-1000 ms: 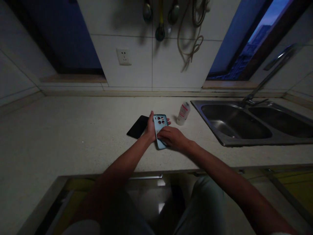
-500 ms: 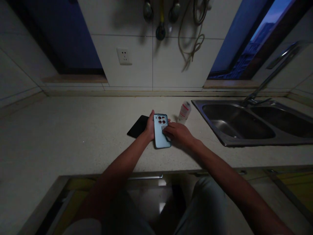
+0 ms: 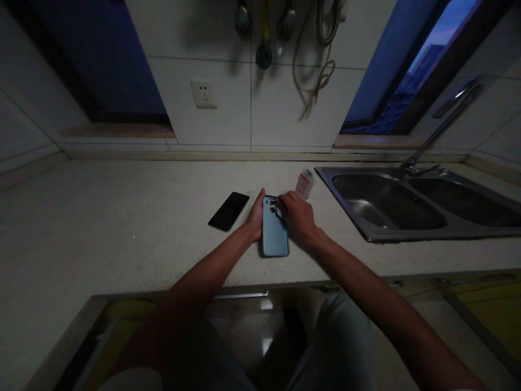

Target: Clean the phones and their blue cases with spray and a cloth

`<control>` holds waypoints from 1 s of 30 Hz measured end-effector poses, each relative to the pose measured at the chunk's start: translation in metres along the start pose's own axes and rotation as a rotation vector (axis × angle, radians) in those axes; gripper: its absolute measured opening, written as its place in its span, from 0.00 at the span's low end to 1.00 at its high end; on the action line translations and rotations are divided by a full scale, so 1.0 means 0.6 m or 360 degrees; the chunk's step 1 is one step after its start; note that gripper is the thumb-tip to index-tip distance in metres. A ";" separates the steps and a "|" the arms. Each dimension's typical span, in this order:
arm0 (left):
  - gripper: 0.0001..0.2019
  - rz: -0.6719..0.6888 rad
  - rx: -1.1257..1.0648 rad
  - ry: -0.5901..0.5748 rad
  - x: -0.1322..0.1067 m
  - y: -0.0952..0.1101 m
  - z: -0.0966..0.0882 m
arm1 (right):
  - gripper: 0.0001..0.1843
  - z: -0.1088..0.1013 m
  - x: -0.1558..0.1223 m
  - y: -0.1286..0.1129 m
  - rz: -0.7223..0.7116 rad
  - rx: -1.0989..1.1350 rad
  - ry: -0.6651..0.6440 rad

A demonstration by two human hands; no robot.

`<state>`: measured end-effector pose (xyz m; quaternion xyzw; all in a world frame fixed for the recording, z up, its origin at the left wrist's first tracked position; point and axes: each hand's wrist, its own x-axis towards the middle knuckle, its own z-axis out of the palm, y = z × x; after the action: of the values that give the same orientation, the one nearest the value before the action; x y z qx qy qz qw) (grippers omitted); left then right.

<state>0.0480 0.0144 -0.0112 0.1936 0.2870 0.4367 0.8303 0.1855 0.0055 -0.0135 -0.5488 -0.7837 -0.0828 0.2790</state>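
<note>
A light blue phone case (image 3: 275, 239) with round camera cutouts is held over the counter, its inner side facing me. My left hand (image 3: 256, 218) is closed around its left edge. The fingers of my right hand (image 3: 298, 213) are pinched together at the case's upper right, beside the cutouts. A small pale piece, perhaps a wipe, shows under those fingertips, mostly hidden. Left of my left hand, a phone (image 3: 229, 211) lies flat with its dark face up. Just behind my right hand stands a clear bottle (image 3: 305, 182) with a red-and-white label.
The pale countertop (image 3: 163, 217) runs along a tiled wall with a power socket (image 3: 203, 94). To the right is a double steel sink (image 3: 368, 237) with a tall faucet (image 3: 437, 127). Pipe fittings and a tied cord (image 3: 315, 89) hang above the counter. A drawer handle (image 3: 242, 296) lies below the front edge.
The case has shifted slightly right and nearer to me. My right hand has moved up along it, now covering part of the camera cutouts. More of the phone shows.
</note>
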 end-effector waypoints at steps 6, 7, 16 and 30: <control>0.28 -0.0101 0.0063 0.0070 0.006 -0.012 -0.004 | 0.12 0.008 0.000 -0.005 -0.0137 0.0224 0.0114; 0.28 -0.0127 0.0071 0.0082 0.005 -0.013 -0.002 | 0.12 0.008 -0.002 -0.006 -0.0160 0.0253 0.0119; 0.28 -0.0124 0.0010 0.0133 0.004 -0.009 -0.003 | 0.13 0.009 -0.008 0.001 -0.0424 0.0635 -0.0043; 0.33 0.0087 -0.0093 0.0336 0.009 0.056 -0.033 | 0.15 -0.013 -0.019 -0.004 -0.1012 0.1108 -0.0694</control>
<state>0.0171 0.0388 -0.0084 0.1300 0.3547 0.4855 0.7884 0.1885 -0.0083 -0.0126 -0.1627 -0.9327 0.2185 0.2363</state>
